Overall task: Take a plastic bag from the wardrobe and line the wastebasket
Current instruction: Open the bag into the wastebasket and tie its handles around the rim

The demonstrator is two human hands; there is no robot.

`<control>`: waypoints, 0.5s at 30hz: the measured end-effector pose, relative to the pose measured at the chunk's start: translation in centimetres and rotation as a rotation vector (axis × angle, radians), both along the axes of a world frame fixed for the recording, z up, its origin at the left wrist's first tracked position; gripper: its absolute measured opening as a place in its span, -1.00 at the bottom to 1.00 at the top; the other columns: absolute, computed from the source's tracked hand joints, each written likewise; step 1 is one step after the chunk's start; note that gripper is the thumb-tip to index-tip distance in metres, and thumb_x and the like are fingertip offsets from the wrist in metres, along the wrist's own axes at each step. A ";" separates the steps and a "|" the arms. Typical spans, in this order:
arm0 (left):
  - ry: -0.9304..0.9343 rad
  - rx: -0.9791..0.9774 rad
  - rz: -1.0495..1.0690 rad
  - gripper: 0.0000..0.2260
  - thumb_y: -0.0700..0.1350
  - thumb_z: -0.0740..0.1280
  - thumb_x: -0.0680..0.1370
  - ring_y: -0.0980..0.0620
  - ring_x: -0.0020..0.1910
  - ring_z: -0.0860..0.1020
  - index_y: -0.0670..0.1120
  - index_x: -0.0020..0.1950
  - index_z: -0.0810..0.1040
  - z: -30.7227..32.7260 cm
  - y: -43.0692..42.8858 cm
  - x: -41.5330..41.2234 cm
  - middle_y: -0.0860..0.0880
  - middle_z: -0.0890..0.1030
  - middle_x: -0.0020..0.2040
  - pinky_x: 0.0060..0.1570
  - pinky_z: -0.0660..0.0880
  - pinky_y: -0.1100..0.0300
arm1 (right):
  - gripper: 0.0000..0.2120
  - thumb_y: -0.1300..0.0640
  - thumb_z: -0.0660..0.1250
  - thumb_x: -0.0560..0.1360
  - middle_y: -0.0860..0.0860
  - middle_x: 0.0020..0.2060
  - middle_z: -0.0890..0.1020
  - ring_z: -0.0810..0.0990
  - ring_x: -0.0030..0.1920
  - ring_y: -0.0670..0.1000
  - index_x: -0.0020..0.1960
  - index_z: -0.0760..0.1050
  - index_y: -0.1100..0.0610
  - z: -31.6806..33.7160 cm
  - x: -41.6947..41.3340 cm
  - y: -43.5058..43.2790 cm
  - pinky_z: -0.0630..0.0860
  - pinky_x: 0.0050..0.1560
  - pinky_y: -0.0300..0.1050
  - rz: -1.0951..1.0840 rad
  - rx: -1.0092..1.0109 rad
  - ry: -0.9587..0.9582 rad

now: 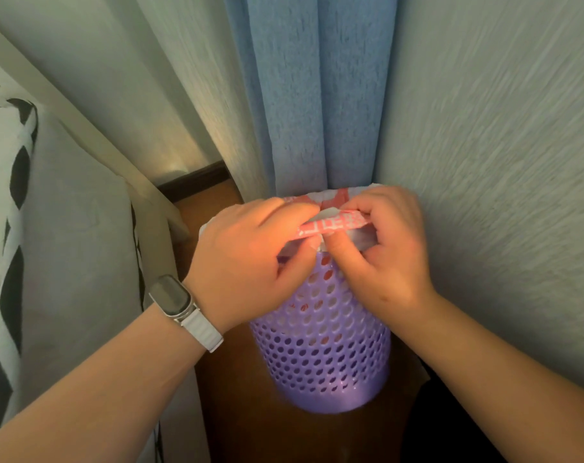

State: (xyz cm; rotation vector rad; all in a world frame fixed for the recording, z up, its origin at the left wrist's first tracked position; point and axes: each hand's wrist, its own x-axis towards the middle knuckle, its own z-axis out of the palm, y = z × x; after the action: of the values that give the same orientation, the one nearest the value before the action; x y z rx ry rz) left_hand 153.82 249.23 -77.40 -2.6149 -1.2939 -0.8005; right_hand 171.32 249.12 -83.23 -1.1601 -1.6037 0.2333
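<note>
Purple wastebasket (320, 345) already holds the plastic bag (330, 225). Your left hand (247, 259) and right hand (387, 248) both pinch its edge. Spread that hem evenly around the rim.

Two grips (247, 255) (387, 252), one wastebasket (320, 355), one bag (334, 225)

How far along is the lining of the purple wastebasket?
Done: the plastic bag sits in the wastebasket, visible through its holes. In hand: the left hand and the right hand pinch its edge at the rim. Left: probably folding that edge over the near rim.
</note>
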 end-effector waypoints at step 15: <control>0.064 -0.141 0.041 -0.73 -0.03 0.17 0.57 -0.06 -0.22 0.65 -0.15 0.03 0.60 -0.4 0.9 -1.5 -0.08 0.68 -0.14 -0.23 0.39 0.26 | -0.62 -0.04 0.33 0.46 -0.05 0.12 0.53 0.53 0.18 0.02 0.16 0.56 0.18 -1.9 1.4 1.6 0.41 0.31 -0.09 0.040 -0.162 0.100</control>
State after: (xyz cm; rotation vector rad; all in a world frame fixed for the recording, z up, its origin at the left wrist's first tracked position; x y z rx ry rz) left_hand 152.30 250.14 -77.81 -2.6864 -1.4297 -0.6361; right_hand 172.73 250.73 -85.17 -1.2206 -1.5425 0.4475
